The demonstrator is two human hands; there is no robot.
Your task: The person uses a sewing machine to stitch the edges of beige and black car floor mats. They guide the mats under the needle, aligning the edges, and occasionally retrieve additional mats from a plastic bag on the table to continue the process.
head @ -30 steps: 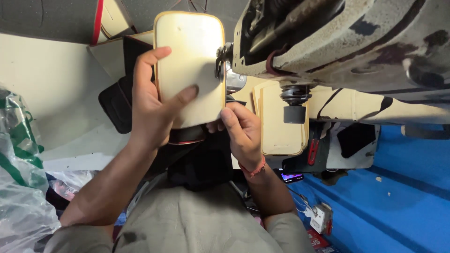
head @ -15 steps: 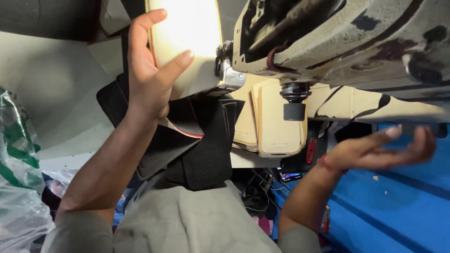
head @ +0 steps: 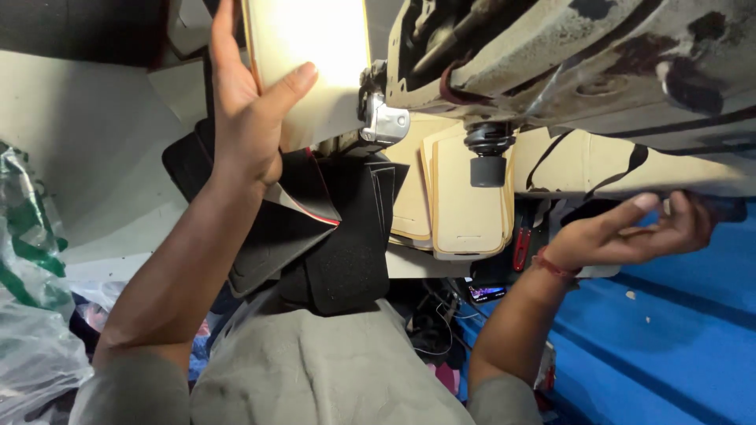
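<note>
1. Cream panel (head: 311, 63): gripped by the left hand (head: 248, 118), fingers clamped round it, beside the machine (head: 567, 55).
2. Right hand (head: 630, 232): fingers loosely curled, apart, under the machine's edge; nothing visibly held.
3. Step judged: positioning; steady alignment is called for.

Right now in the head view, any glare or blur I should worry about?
Head view: the pale cream rounded panel in the left hand is blown out near the top, detail lost; the right hand sits in shade under the tilted grey machine underside, fingertips slightly soft; the black fabric piece reads nearly flat dark.
</note>
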